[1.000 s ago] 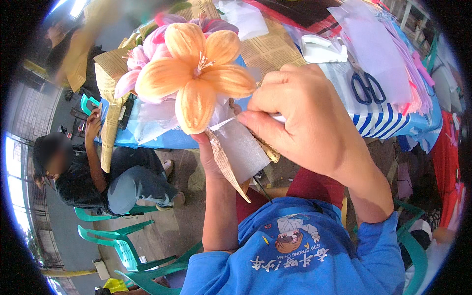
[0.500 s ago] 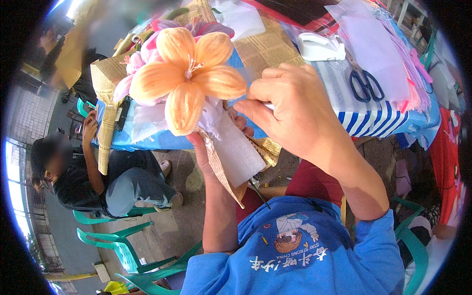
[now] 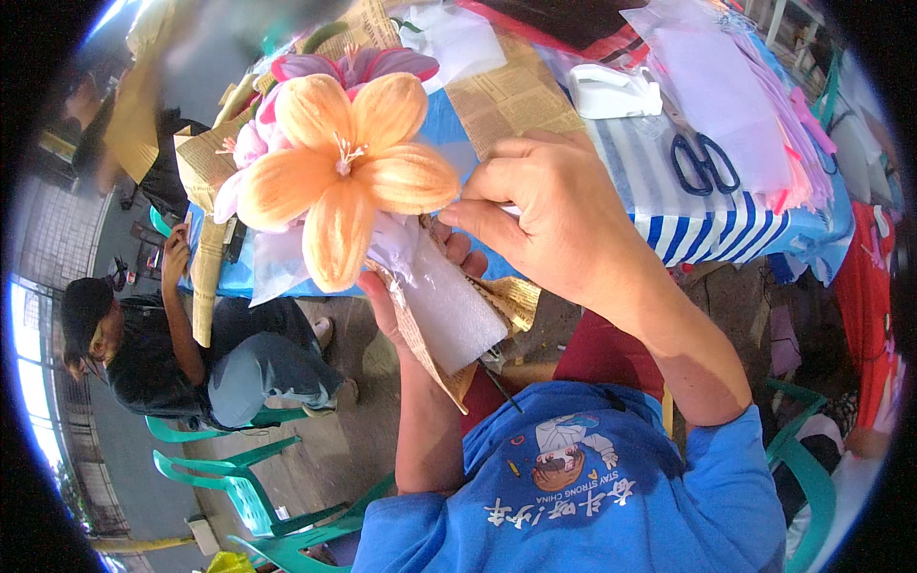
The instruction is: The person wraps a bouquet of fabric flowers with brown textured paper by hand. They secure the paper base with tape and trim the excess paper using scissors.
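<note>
A large orange fuzzy flower (image 3: 342, 172) with pale stamens faces me, its stem part wrapped in a white foam-like sheet (image 3: 444, 310) and brown newsprint-patterned paper (image 3: 420, 349). My left hand (image 3: 384, 310) grips this wrapped flower from below, thumb on the near side and fingertips showing behind. To the right of the orange petal, my right hand (image 3: 549, 205) is closed in a pinch. A small white bit shows between its fingers, too little to name. A thin dark stem end (image 3: 501, 390) sticks out below the wrapping.
Pink and purple fuzzy flowers (image 3: 392, 63) lie behind on the table. Dark-handled scissors (image 3: 705, 164), a white tape dispenser (image 3: 616, 93) and lilac sheets (image 3: 712, 86) are at the right. A person in dark clothes (image 3: 153, 353) sits at left, near green plastic chairs (image 3: 248, 501).
The flower has shifted slightly left and down, its face turned a little. My right hand has moved slightly with it and stays pinched; my left hand keeps its grip.
</note>
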The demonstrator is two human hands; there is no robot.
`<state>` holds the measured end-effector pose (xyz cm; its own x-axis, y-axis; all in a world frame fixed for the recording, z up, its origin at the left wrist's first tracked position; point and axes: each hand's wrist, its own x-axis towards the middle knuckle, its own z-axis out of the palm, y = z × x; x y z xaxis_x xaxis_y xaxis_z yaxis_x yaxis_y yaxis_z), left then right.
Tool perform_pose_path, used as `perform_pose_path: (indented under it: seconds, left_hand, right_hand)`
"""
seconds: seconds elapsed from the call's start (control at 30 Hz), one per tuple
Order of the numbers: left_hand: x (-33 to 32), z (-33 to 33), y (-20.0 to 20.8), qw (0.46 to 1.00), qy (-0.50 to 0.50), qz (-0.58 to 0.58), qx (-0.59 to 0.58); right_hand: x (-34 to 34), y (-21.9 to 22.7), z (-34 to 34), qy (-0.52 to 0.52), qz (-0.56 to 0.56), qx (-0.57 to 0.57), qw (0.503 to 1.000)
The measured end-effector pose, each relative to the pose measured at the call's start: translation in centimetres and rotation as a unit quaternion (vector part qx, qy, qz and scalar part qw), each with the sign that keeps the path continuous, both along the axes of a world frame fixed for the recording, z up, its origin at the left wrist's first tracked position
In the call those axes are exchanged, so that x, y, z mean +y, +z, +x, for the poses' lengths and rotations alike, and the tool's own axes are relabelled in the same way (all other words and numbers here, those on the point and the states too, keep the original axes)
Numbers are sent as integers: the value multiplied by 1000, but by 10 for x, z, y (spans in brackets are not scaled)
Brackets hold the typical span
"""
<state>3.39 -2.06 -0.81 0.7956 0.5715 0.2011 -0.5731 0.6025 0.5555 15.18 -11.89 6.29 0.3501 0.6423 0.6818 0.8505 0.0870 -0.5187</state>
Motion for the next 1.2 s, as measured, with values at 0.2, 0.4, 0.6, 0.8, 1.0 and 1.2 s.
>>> perform_pose_path:
  seconds: [0.2,0.4,0.6,0.8,1.0,1.2]
  left_hand:
    - [-2,0,1,1000,-16,1,-8]
    - [-4,0,3,1000,-19,20,-7]
    - [-7,1,5,999,-17,34,-4]
    - [-8,4,4,1000,-9,17,12]
    - [-11,3,3,999,-47,-3,-25]
    - [-15,4,2,999,-21,30,-5]
  right_hand:
    - [5,-9,3,21,31,14,999]
    - [6,-9,1,7,37,10,999]
    - [4,-10,2,12,51,18,998]
    - [-7,-2,3,-17,16,-17,1000]
    - [-9,-2,3,-36,7,-33,999]
    - [2,-17,7,35,33,65,997]
